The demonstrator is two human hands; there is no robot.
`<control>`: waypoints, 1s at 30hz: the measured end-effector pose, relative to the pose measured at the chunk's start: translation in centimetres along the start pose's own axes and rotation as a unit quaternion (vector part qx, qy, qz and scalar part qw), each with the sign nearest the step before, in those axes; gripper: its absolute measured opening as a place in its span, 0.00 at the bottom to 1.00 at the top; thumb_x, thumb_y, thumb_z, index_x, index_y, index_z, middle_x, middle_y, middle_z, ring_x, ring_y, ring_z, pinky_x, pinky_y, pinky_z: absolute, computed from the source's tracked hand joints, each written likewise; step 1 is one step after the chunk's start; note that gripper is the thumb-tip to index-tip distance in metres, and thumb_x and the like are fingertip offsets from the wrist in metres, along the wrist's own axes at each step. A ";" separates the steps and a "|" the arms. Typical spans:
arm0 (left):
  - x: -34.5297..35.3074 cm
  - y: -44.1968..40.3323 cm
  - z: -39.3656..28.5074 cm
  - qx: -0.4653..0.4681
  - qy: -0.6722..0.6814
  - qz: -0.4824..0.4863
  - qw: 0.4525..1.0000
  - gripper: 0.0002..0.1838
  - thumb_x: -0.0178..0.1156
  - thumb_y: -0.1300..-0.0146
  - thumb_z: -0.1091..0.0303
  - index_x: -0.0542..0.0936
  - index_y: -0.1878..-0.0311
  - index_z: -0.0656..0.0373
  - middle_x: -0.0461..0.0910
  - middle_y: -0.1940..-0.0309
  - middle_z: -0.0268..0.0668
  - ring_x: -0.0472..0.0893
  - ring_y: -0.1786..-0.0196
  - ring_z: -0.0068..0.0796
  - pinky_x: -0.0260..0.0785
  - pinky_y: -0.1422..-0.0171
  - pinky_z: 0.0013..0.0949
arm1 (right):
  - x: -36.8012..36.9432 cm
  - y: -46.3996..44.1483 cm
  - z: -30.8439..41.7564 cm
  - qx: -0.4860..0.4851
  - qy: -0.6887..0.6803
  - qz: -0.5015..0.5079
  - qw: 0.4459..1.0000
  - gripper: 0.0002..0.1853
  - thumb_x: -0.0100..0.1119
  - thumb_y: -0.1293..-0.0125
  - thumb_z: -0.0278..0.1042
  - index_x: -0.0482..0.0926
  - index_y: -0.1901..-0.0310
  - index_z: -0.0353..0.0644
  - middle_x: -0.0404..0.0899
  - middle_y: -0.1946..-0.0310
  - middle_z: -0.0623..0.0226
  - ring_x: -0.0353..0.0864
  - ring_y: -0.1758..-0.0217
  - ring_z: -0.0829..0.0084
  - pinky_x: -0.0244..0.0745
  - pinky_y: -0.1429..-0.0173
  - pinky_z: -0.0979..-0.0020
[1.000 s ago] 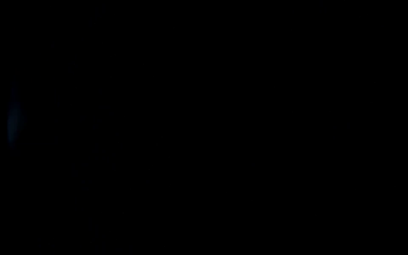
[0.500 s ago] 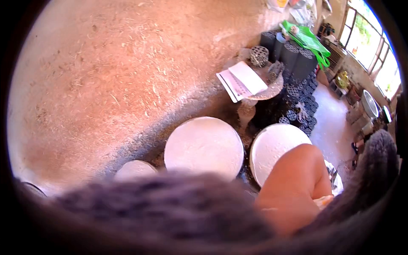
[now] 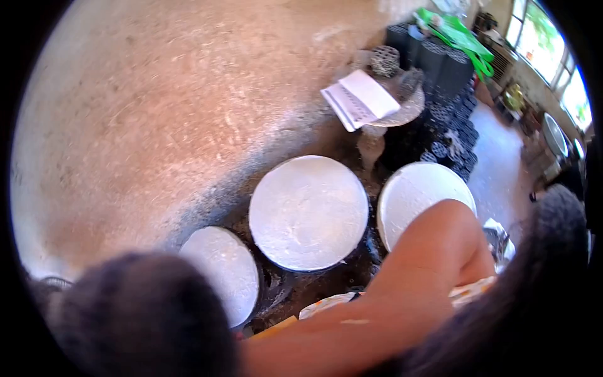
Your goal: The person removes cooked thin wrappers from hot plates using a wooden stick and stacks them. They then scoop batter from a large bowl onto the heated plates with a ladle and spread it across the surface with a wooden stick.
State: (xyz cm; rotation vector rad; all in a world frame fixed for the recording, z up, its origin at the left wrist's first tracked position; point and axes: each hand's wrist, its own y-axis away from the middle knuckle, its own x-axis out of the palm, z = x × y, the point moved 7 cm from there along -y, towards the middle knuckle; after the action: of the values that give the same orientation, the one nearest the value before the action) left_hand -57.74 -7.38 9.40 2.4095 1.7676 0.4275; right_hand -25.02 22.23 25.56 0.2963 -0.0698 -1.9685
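Observation:
Neither of my hands shows as a hand. Blurred dark fuzzy material fills the near left (image 3: 144, 314) and the right edge; what it is, I cannot make out. A bent bare limb (image 3: 414, 270) crosses the lower right, with patterned cloth (image 3: 323, 305) beside it; whether it is an arm or a leg is unclear. Beyond it lie three round, pale-topped forms: a large disc (image 3: 308, 213) in the middle, another (image 3: 421, 191) partly behind the limb, and a smaller one (image 3: 223, 270) at the left.
A small round table (image 3: 411, 110) bears papers (image 3: 370, 97) and a holed grey block (image 3: 384, 61). Behind it stand stacked dark cylinders (image 3: 440, 69) with a green bag (image 3: 455, 34) on top. A rough wall (image 3: 157, 113) fills the left; windows (image 3: 540, 38) and a metal basin (image 3: 555, 135) are at the right.
The view was nearly black one second ago. Since half a second ago, the dark fuzzy material has pulled back from the bottom middle, baring more of the discs and limb.

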 end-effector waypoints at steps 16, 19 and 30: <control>0.7 1.2 -1.1 0.008 -0.019 -0.008 1.000 0.19 0.45 0.31 0.60 0.75 0.56 0.70 0.80 0.61 0.49 0.81 0.59 0.42 0.74 0.52 0.38 | -1.0 0.8 -0.6 -0.035 -0.011 0.012 0.999 0.13 0.44 0.32 0.31 0.73 0.48 0.41 0.79 0.57 0.60 0.81 0.60 0.66 0.79 0.54 0.62; 0.2 1.9 -1.0 0.009 -0.011 -0.019 1.000 0.19 0.45 0.31 0.60 0.75 0.56 0.69 0.80 0.61 0.49 0.82 0.59 0.42 0.75 0.52 0.38 | -0.8 -0.3 -0.9 -0.028 -0.016 0.038 0.999 0.13 0.44 0.32 0.31 0.73 0.49 0.41 0.79 0.57 0.60 0.81 0.60 0.65 0.79 0.54 0.62; 0.1 3.3 0.5 0.036 0.008 -0.046 0.998 0.18 0.45 0.31 0.60 0.76 0.58 0.68 0.81 0.63 0.47 0.82 0.61 0.40 0.76 0.55 0.36 | -5.8 -11.3 -0.6 -0.052 -0.286 -0.009 0.957 0.13 0.44 0.31 0.32 0.74 0.50 0.40 0.79 0.58 0.59 0.81 0.61 0.65 0.79 0.55 0.62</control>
State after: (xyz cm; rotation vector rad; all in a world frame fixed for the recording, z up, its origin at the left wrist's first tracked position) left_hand -54.56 -8.26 9.80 2.3663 1.9235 0.3804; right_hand -32.79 32.14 23.88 -0.3508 -0.3365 -2.0106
